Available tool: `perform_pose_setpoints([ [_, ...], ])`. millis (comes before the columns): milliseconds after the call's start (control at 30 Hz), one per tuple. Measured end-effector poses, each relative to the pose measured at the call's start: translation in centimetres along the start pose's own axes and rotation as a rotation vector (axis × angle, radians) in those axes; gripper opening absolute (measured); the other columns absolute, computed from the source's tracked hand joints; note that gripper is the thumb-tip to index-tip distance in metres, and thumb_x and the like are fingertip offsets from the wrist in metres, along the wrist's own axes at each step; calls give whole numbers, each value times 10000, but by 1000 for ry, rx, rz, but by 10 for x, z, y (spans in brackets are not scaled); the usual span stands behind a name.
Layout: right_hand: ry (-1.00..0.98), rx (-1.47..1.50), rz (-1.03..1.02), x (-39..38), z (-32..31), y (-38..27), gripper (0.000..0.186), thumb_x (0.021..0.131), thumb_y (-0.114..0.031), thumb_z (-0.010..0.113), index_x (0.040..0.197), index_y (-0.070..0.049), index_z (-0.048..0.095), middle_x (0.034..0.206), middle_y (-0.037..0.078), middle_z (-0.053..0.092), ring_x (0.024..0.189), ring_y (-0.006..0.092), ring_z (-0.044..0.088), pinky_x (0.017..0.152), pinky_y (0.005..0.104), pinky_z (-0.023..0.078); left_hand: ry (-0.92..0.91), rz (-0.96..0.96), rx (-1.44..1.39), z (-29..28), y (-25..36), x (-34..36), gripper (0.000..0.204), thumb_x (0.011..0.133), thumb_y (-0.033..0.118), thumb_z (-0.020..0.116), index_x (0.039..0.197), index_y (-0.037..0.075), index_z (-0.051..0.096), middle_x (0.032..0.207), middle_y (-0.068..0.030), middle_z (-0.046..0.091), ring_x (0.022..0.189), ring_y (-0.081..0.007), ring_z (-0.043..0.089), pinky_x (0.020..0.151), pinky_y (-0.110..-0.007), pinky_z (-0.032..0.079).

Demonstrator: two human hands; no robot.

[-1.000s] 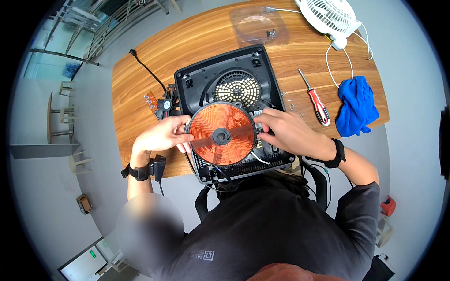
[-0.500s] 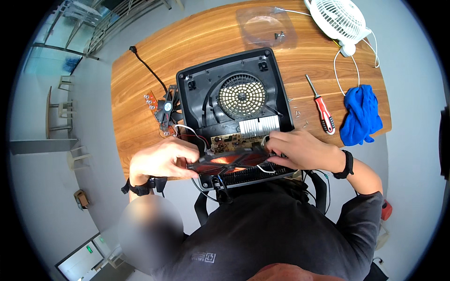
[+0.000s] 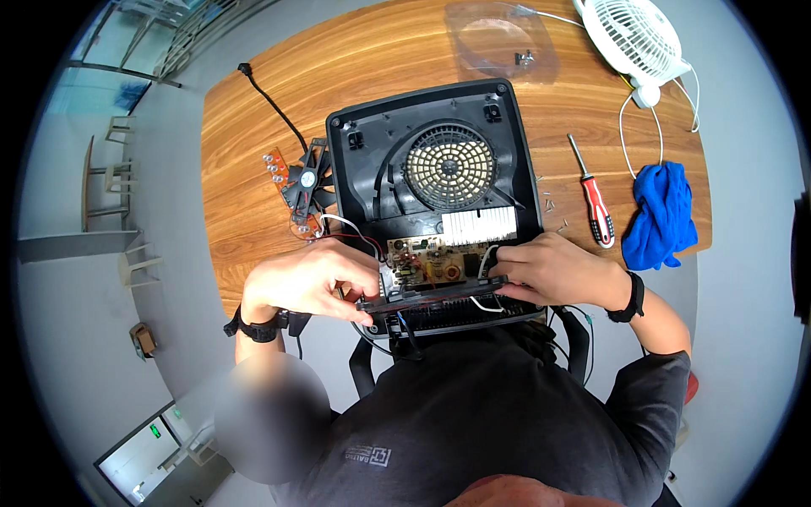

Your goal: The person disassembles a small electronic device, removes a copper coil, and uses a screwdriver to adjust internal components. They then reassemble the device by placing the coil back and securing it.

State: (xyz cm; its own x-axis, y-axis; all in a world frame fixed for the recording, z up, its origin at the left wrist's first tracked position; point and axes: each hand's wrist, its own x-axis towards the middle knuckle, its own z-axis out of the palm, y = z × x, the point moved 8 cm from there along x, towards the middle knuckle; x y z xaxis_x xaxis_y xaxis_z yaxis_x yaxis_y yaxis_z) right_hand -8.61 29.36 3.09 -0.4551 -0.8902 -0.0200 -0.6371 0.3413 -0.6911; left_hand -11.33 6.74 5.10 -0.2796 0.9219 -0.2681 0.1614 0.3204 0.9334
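An induction coil on a black spoked frame point(image 3: 432, 296) stands almost edge-on over the near part of an open black cooker housing point(image 3: 348, 194). My left hand point(image 3: 314, 279) pinches its left end, and my right hand point(image 3: 553, 269) grips the right end. Just beyond the coil lies a circuit board point(image 3: 422, 264) with a ribbed silver heat sink point(image 3: 479, 226) behind it. White wires run beside both hands. The coil's copper face is mostly hidden at this angle. Left of the housing sits a black cooling fan point(image 3: 308, 179) on thin wires, next to a small orange board point(image 3: 274, 171).
A red-and-black screwdriver point(image 3: 597, 211), loose screws point(image 3: 549, 205) and a blue cloth point(image 3: 659, 218) lie on the wooden table to the right. At the far right stands a white fan point(image 3: 632, 35), beside a clear plastic piece point(image 3: 504, 42). A black plug cord point(image 3: 272, 106) stretches across the far left.
The coil has tilted from showing its copper face to nearly edge-on, uncovering more of the circuit board. Both hands still hold its ends. The whole view has shifted slightly.
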Motion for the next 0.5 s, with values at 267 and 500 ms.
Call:
perform_pose_setpoints([
  [267,59,4,20,-5,2,5,254,930,-247,751,948,-23,634,944,109,612,808,329,669,666,433,536,66,-5,49,-12,-6,2,317,856,184,867,832,13,600,713,-63,538,632,-183,510,568,-374,401],
  [500,183,356,296,-9,-8,29,223,878,-105,797,881,-27,588,762,45,559,667,203,562,601,356,431,425,-262,-284,-38,-46,5,209,1003,58,707,1180,1,612,787,32,631,713,-61,608,647,-245,500],
])
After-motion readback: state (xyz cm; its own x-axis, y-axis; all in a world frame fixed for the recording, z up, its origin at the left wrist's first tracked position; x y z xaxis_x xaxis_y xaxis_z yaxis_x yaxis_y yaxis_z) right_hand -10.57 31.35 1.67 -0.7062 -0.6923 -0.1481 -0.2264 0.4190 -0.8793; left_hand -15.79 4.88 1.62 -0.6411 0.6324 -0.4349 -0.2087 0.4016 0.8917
